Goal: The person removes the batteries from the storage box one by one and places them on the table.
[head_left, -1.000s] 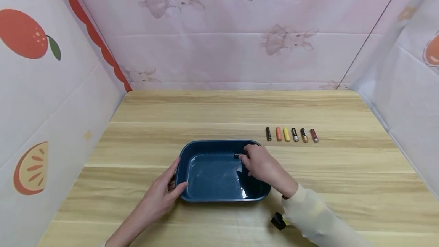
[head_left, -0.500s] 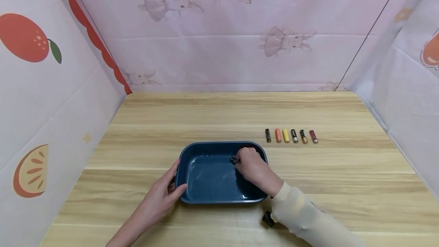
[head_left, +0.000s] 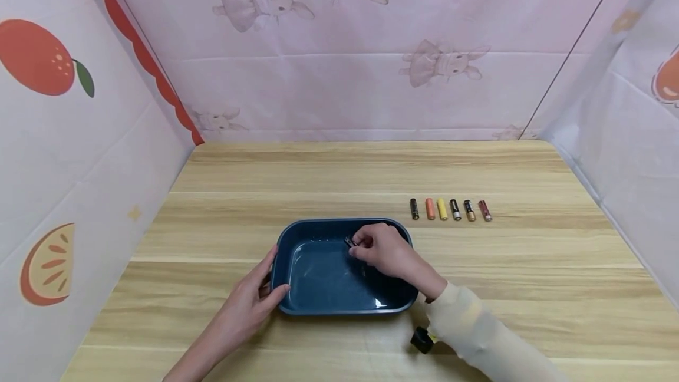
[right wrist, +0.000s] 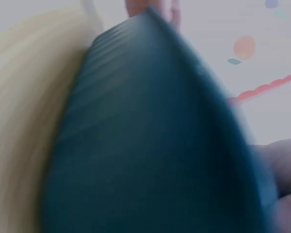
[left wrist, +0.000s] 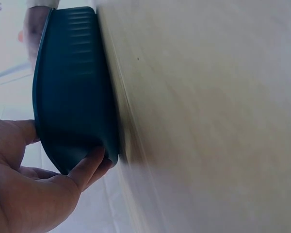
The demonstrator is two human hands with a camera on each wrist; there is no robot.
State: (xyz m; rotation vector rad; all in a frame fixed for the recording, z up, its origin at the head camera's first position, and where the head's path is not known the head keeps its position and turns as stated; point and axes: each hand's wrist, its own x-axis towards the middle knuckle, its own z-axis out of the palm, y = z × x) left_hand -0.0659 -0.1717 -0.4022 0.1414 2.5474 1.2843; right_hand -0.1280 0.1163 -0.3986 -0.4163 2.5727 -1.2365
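A dark blue rectangular basin with rounded corners stands on the table. My left hand grips its left end, thumb over the rim and the other fingers against the outer wall, as the left wrist view also shows. My right hand reaches in over the right end. Between its thumb and fingers it pinches a small black battery, partly hidden by the fingers, near the basin's back wall. The right wrist view is blurred; the basin's outer wall fills most of it and hides the fingertips.
Several batteries stand out in a row behind and right of the basin, among them an orange one and a dark red one. A small black block sits by the right sleeve. Printed cloth walls surround the wooden table.
My right hand has moved left inside the basin, carrying the black battery with it. The left hand keeps its grip and the row of batteries is unchanged.
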